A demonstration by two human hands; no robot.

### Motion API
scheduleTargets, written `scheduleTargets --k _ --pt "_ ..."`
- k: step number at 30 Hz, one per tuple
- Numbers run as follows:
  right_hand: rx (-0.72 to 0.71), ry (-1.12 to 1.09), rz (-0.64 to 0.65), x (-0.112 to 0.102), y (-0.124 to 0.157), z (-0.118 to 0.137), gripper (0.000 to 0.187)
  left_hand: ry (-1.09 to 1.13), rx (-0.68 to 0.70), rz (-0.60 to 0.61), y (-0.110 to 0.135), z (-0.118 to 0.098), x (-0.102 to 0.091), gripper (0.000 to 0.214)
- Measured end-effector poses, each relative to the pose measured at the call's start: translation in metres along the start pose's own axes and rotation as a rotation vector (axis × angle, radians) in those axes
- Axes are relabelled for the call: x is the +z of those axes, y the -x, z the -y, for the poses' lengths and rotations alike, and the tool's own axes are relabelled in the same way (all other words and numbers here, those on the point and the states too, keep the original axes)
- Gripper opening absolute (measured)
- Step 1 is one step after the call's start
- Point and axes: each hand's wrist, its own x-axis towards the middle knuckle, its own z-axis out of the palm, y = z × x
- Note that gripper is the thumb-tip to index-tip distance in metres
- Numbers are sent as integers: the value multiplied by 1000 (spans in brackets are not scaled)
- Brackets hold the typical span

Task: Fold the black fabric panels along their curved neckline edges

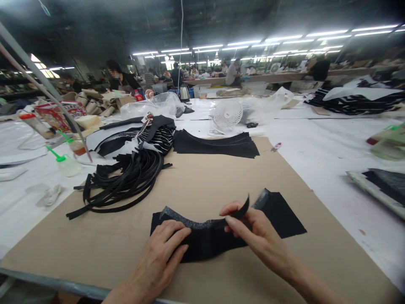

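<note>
A curved black panel (209,245) of fabric or leather lies before me, with a speckled grey band along its concave upper edge. My left hand (166,245) rests on its left part, fingers lying flat and holding nothing. Between the thumb and fingers of my right hand (257,230) is a narrow black strip (244,208), whose free end curls upward. The strip meets the panel's upper edge near the middle. To the right of that hand shows another black section (284,215) with a grey patch at its top; whether it joins the panel is hidden.
Brown board (196,177) covers the table. Coiled black strips (126,181) lie at left, beside squeeze bottles with green tips (68,164). Farther back are stacked black panels (218,145) and a white fan (228,113). A slanted pole (60,107) stands left. People sit in the background.
</note>
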Motion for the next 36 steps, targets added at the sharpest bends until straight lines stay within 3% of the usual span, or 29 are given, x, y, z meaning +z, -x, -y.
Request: scheduleTargets --k 5,10,16,23,27,31,36 --pt "-144 252 234 4 -7 -9 33 -144 80 -7 4 -4 12 35" --pt "-268 520 243 1 -1 -33 24 -251 63 -54 18 12 16 35" --pt "-418 803 255 6 9 -39 22 -322 87 -84 22 17 18 43" --pt "-420 884 211 24 34 -40 27 -289 44 -48 24 28 12 39" --pt "-404 876 202 35 45 -35 24 -207 10 -88 27 34 9 34" --pt "-366 825 206 39 37 -27 29 -68 -66 -135 23 28 7 27" --pt "-371 823 294 42 26 -32 38 78 -151 -135 -3 14 -7 28"
